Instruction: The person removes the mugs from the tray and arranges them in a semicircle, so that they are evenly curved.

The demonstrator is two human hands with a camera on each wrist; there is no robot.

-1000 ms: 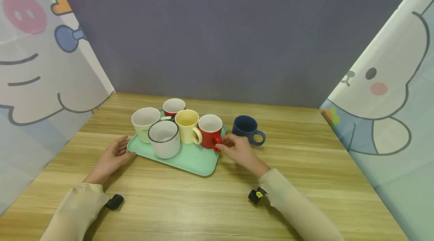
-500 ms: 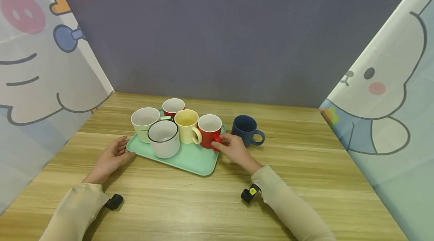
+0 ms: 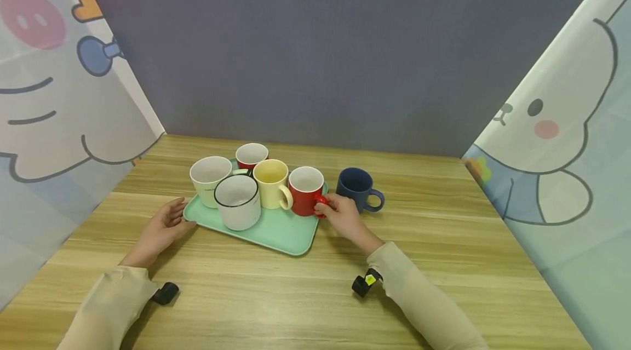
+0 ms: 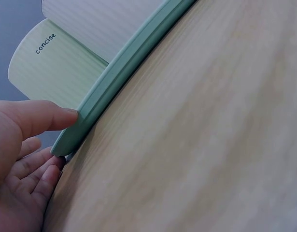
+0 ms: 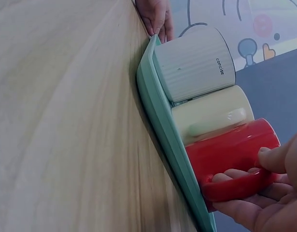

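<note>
My right hand (image 3: pixel 345 218) grips the handle of a red mug (image 3: pixel 305 202) with a white inside, upright at the tray's right end. In the right wrist view, fingers pass through the handle of the red mug (image 5: pixel 230 152) and the thumb lies along it. My left hand (image 3: pixel 160 232) holds the left corner of the mint-green tray (image 3: pixel 283 237). In the left wrist view, the thumb touches the side of the tray (image 4: pixel 102 92), and the other fingertips meet its corner. A yellow mug (image 3: pixel 271 191) stands right beside the red one.
Also on the tray are a white black-rimmed mug (image 3: pixel 239 210), a pale green mug (image 3: pixel 209 180) and a second red mug (image 3: pixel 248 164) behind. A navy mug (image 3: pixel 356 188) stands on the wooden table (image 3: pixel 276 300) just right of the tray. A grey panel (image 3: pixel 315 54) rises behind.
My right hand has shifted slightly left and its fingers have moved into the red mug's handle. The handle has turned a little to the right. The left hand stays at the tray corner.
</note>
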